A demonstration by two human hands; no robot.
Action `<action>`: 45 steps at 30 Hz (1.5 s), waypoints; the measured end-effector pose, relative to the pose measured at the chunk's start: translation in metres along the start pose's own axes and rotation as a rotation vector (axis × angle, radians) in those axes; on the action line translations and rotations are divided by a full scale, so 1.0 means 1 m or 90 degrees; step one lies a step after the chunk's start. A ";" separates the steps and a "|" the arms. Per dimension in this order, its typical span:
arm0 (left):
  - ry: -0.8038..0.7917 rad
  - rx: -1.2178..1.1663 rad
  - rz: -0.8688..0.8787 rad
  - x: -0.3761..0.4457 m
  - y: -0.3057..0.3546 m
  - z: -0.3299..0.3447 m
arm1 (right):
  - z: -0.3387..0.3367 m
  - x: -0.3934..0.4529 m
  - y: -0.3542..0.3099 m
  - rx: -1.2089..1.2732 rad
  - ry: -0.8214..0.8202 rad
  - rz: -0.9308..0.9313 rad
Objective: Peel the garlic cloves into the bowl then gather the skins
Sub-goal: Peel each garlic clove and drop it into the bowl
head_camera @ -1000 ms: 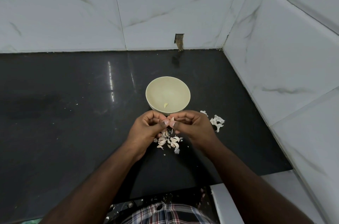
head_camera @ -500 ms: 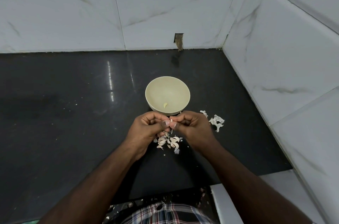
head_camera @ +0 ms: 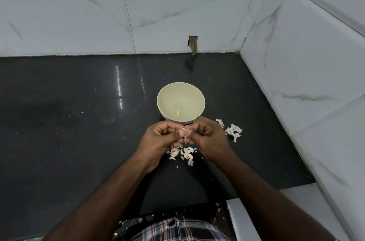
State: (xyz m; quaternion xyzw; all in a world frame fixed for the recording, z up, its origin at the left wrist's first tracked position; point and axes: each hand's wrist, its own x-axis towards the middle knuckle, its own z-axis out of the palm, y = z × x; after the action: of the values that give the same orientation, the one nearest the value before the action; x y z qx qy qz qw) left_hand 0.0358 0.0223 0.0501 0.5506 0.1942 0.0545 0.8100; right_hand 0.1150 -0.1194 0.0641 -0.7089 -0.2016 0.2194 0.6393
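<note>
Black counter point(head_camera: 69, 122): clove point(head_camera: 184, 133) btwn both hands, bowl point(head_camera: 164, 108) just beyond.

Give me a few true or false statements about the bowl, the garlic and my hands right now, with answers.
1. The bowl holds one peeled clove. True.
2. The left hand rests flat on the counter. False: it and the right hand pinch a clove together.
3. Loose skins lie right of the bowl. True.
4. The unpeeled cloves lie behind the bowl. False: they lie on the counter beneath the hands.
</note>
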 end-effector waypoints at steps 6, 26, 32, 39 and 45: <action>0.033 0.026 0.021 0.001 0.001 0.000 | -0.004 -0.001 -0.005 0.102 -0.044 0.059; 0.085 0.221 0.094 0.003 0.003 0.003 | -0.010 0.004 -0.003 -0.085 -0.011 0.091; 0.089 0.191 0.089 -0.001 0.004 0.004 | -0.014 0.003 -0.007 -0.119 -0.062 0.085; 0.067 0.061 0.035 -0.003 0.004 0.004 | -0.018 0.002 -0.009 -0.210 -0.097 0.049; 0.064 0.052 0.022 -0.003 0.005 0.003 | -0.020 -0.001 -0.011 -0.284 -0.116 0.022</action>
State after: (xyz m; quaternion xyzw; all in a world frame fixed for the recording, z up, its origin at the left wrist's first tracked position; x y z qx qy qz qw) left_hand 0.0347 0.0208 0.0562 0.5830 0.2273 0.0880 0.7751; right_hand 0.1251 -0.1351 0.0766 -0.8131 -0.2894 0.2436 0.4424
